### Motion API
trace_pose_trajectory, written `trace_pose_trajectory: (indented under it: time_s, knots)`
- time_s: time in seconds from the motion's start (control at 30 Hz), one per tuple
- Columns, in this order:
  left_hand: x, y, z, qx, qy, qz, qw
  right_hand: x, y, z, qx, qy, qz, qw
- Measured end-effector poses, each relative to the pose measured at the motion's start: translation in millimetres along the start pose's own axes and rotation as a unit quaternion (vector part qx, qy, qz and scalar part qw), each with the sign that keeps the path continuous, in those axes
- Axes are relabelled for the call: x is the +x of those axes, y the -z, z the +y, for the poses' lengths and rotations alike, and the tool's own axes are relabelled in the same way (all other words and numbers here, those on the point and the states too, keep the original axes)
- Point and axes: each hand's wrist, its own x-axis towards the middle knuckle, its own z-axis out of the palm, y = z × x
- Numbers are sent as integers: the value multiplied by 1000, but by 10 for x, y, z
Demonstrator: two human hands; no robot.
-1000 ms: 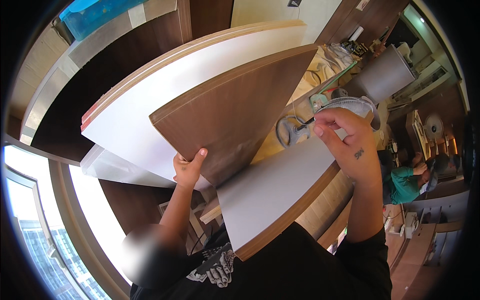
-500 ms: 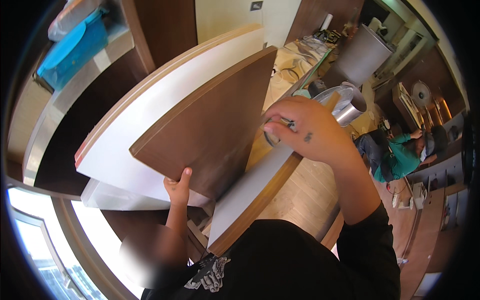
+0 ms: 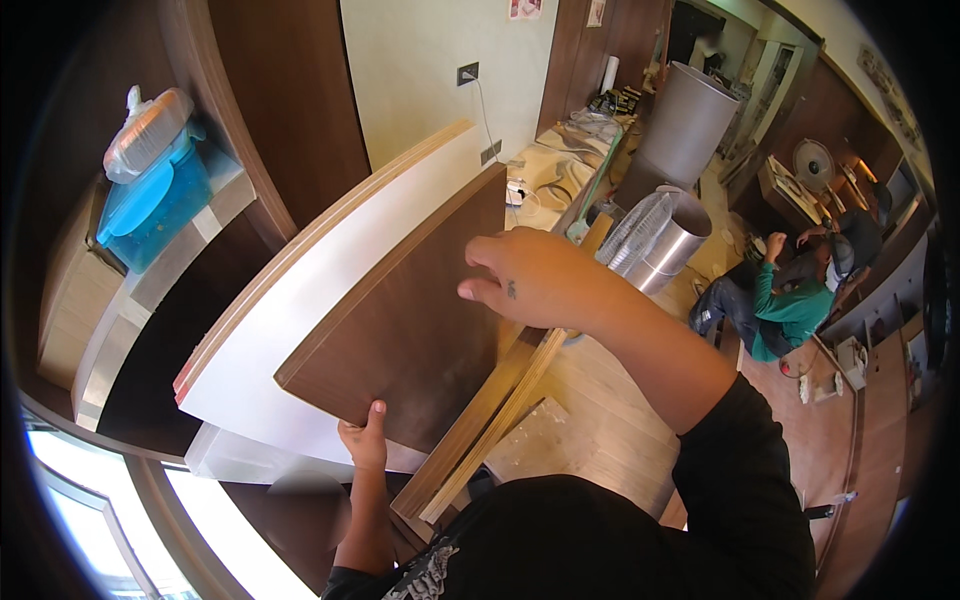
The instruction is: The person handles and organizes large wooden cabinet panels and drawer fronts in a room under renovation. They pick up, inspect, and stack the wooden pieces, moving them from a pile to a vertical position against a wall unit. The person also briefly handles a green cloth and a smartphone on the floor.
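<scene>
**A:** What is different from a moment ago?

**B:** The brown board [image 3: 405,330] has turned. A second ago we saw its pale face. Now it stands nearly on its thin edge, and we see that edge with its light layers running down to the lower corner.

**A:** Where is the board now?

**B:** It leans against the white board [image 3: 300,320] behind it, close to the dark cabinet wall [image 3: 290,90]. It is up in the air, held by both hands.

**A:** What do the hands do?

**B:** The left hand [image 3: 364,440] is at the bottom edge. Its fingers are curled tight on that edge, thumb up on the brown face. The right hand [image 3: 530,280] has moved from the far end to the top right corner. Its fingers are bent over that corner and grip it.

**A:** So what does that mean?

**B:** I think the board is being swung round and lined up with the white one.

**A:** Anything else near?

**B:** A blue tub [image 3: 155,205] sits on the shelf at the left. A shiny metal pipe [image 3: 670,245] lies on the floor, and another person [image 3: 790,300] sits there, well apart.
</scene>
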Motion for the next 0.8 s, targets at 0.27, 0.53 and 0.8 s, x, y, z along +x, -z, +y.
trace_pose_trajectory:
  time_s: [0.27, 0.53, 0.8]
  knots:
    - [-149, 6, -14, 36, 21, -9, 999, 133, 31, 38, -4, 99, 133, 986]
    - [-232, -21, 16, 2, 15, -27, 1000, 368, -34, 219, -46, 162, 81, 982]
    - [-241, 25, 53, 13, 25, -32, 999, 602, -134, 183, -34, 145, 8, 989]
